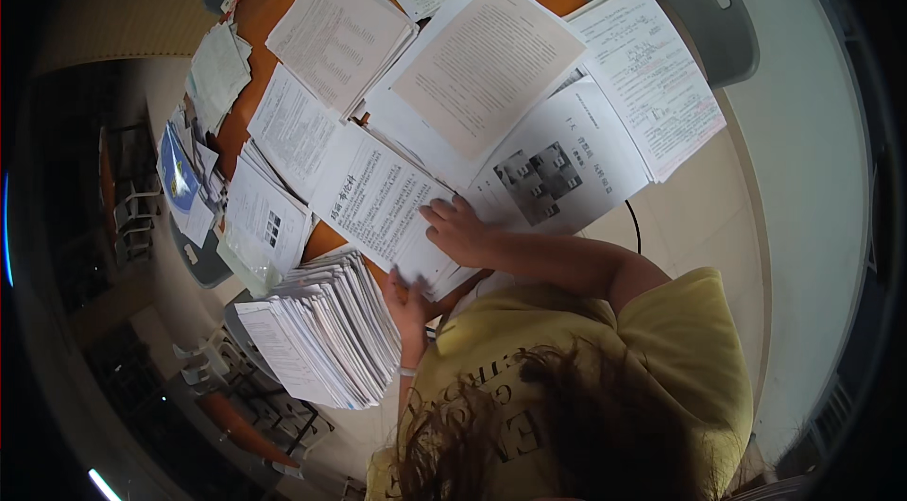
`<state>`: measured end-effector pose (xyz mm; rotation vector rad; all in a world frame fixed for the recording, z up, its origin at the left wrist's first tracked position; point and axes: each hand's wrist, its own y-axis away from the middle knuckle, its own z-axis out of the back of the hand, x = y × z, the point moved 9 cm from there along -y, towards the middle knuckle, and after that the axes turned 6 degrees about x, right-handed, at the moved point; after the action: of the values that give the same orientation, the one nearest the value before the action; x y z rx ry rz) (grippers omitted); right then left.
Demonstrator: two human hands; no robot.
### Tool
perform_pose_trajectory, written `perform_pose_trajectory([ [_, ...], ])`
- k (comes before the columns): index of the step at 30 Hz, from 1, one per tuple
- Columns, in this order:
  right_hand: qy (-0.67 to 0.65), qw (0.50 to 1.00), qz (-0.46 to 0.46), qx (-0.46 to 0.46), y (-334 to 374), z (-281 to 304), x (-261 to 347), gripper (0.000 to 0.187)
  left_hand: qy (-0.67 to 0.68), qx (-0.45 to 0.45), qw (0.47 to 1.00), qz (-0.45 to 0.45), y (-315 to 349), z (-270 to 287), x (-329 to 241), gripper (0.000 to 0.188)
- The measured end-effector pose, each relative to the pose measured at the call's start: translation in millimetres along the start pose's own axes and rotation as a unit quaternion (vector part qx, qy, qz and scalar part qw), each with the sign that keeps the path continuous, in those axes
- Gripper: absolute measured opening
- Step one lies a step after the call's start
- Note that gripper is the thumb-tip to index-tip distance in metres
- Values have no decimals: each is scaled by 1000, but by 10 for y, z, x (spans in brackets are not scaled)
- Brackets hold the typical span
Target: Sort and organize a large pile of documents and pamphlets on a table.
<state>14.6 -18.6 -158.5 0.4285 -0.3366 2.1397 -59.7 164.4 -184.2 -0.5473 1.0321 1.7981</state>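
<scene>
My right hand [456,229] lies palm down on a printed white sheet [378,194] near the table's front edge. Its fingers are slightly bent and apart, resting on the page. At the near corner of the same sheet is my left hand [407,308], with a band round the wrist. Its finger and thumb stand apart, pointing up beside the paper's edge; whether they touch it I cannot tell. Several more sheets seem to lie beneath the printed one. To the right, a white sheet with dark pictures [586,156] sits close to my right forearm.
A tall, fanned stack of papers [326,331] stands left of my left hand. Beige printed sheets [487,67], a thick paper pile [340,33] and handwritten sheets [652,76] cover much of the orange table [255,24]. A grey chair [704,0] stands at the far right.
</scene>
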Motion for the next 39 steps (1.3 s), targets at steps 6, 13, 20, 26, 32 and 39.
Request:
perform_pose_trajectory([
  [6, -35, 998, 27, 33, 67, -91, -44, 28, -74, 6, 997, -28, 162, -126, -33, 55],
  [13, -61, 996, 47, 45, 95, 96, -171, 30, -256, -34, 949, -183, 30, -214, -433, 63],
  [20, -67, 994, 62, 60, 92, -86, -187, 35, -325, 44, 917, -229, -113, -368, -93, 63],
  [26, -32, 995, 75, 58, 162, -274, -71, 48, -262, 20, 929, -259, -50, -371, 220, 63],
  [32, 35, 994, 77, 65, 160, -422, 17, 53, -183, -69, 912, -362, 107, -272, 211, 50],
  [39, 73, 997, 17, 20, 276, -372, 257, 53, -88, -111, 891, -431, 157, -201, 217, 40],
])
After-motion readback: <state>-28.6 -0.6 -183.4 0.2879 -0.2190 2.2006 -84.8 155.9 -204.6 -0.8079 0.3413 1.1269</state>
